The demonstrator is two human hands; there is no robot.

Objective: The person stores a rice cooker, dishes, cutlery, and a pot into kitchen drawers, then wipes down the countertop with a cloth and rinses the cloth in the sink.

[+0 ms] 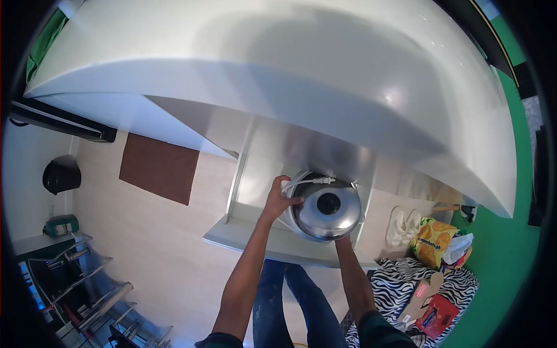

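A rice cooker (301, 223) with a pale body is over or in an open drawer (255, 168); I cannot tell whether it rests on the bottom. Its shiny metal lid (343, 216) has a round black knob (328, 203) and sits off-centre, toward the right. A white cord (301, 182) with a plug lies across the cooker's far rim. My left hand (280, 200) is closed on the left rim, thumb over the edge, beside the cord. My right hand (343, 240) is at the near right underside, its fingers hidden by the cooker.
A large white countertop (325, 75) overhangs the drawer. On the right, a zebra-striped cloth (380, 284) bears a red pack (436, 316) and cardboard, near a yellow bag (434, 240) and white shoes (399, 226). To the left are a brown mat (159, 168), a black bin (61, 175) and a metal rack (87, 290).
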